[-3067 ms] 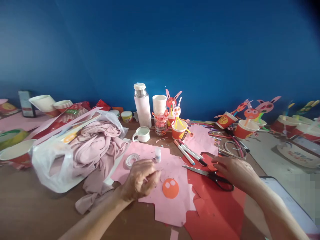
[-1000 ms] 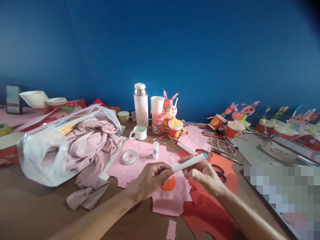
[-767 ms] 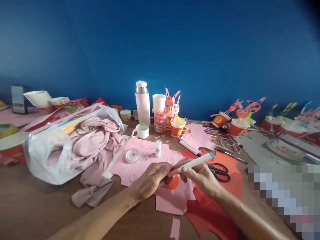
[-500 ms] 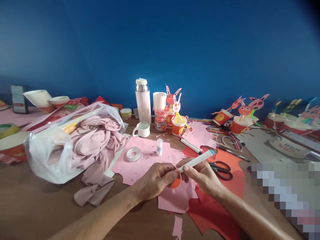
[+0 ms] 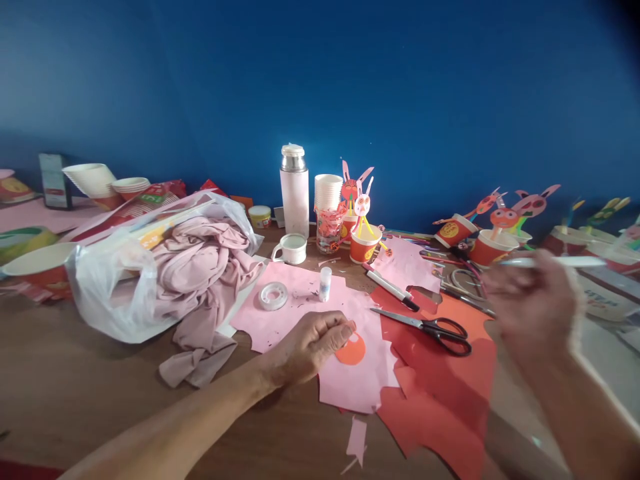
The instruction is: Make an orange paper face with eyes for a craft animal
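My left hand (image 5: 320, 343) is closed in a pinch at the upper edge of a small rounded orange paper piece (image 5: 351, 351), over a pink paper sheet (image 5: 345, 387). Off to the right and raised above the table, my right hand (image 5: 537, 307) is blurred by motion. Its fingers grip a long, thin white stick-like thing (image 5: 583, 262); its exact kind is unclear. Black-handled scissors (image 5: 447, 335) lie partly open on red paper (image 5: 440, 407) between the hands. Beyond my left hand are a small glue stick (image 5: 325, 285) and a white tape roll (image 5: 273, 296).
A plastic bag (image 5: 113, 300) with pink cloth (image 5: 205, 257) lies at left. Behind stand a thermos (image 5: 295, 200), a white mug (image 5: 293, 249) and paper-cup rabbit figures (image 5: 365, 243). More cup figures (image 5: 493, 250) stand at right. A marker (image 5: 393, 288) lies near the scissors.
My right hand has parted from my left and swung right and up, carrying the white stick-like thing. The scissors' blades are now uncovered. The view has shifted slightly.
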`<state>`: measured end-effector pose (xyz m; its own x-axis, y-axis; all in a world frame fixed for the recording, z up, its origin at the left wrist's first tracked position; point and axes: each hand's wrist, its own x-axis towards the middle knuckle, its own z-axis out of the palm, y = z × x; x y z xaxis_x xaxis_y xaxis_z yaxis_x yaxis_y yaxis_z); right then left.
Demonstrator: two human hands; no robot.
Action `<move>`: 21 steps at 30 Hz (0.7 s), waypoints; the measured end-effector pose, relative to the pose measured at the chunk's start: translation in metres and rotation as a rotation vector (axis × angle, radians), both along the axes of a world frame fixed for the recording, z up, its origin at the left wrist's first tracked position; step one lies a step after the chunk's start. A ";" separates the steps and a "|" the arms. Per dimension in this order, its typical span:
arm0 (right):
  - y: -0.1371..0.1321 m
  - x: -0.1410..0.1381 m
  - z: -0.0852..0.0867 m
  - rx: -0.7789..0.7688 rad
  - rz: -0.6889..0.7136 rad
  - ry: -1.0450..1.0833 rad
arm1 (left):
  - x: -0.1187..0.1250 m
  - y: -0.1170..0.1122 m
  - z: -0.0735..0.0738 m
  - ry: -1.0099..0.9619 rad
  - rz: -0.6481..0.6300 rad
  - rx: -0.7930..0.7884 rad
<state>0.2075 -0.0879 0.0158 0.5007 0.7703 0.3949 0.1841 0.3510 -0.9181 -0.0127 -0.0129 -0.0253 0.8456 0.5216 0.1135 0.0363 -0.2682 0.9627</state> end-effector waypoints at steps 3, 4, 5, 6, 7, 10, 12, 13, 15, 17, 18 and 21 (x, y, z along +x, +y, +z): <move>0.004 0.015 -0.004 0.087 0.009 0.214 | 0.007 -0.003 0.002 0.004 -0.057 0.076; 0.005 0.015 -0.009 0.061 0.038 0.238 | 0.010 -0.005 0.005 0.004 -0.078 0.114; 0.006 0.013 -0.016 0.038 0.081 0.256 | 0.012 -0.007 0.008 0.011 -0.095 0.150; 0.007 0.011 -0.021 0.035 0.099 0.277 | 0.014 -0.009 0.012 0.026 -0.110 0.184; 0.008 0.009 -0.026 0.025 0.122 0.291 | 0.015 -0.012 0.016 0.048 -0.127 0.214; 0.009 0.005 -0.033 0.005 0.175 0.311 | 0.012 -0.019 0.025 0.156 -0.225 0.317; 0.007 0.005 -0.033 -0.012 0.208 0.311 | 0.008 -0.027 0.024 0.204 -0.297 0.437; 0.006 0.004 -0.033 -0.020 0.223 0.310 | 0.006 -0.031 0.020 0.212 -0.338 0.526; 0.003 0.002 -0.034 -0.045 0.247 0.306 | 0.000 -0.041 0.009 0.197 -0.381 0.749; -0.001 -0.003 -0.037 -0.084 0.266 0.273 | -0.005 -0.050 -0.003 0.192 -0.270 0.932; -0.002 -0.007 -0.039 -0.102 0.277 0.248 | -0.008 -0.053 -0.008 0.220 -0.194 0.992; -0.006 -0.021 -0.044 -0.187 0.323 0.168 | -0.016 -0.056 -0.017 0.159 0.049 1.126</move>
<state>0.1864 -0.0940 -0.0284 0.2663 0.9494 0.1667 -0.0661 0.1905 -0.9795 -0.0284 -0.0688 -0.0425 0.8738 0.2242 0.4316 0.1708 -0.9723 0.1593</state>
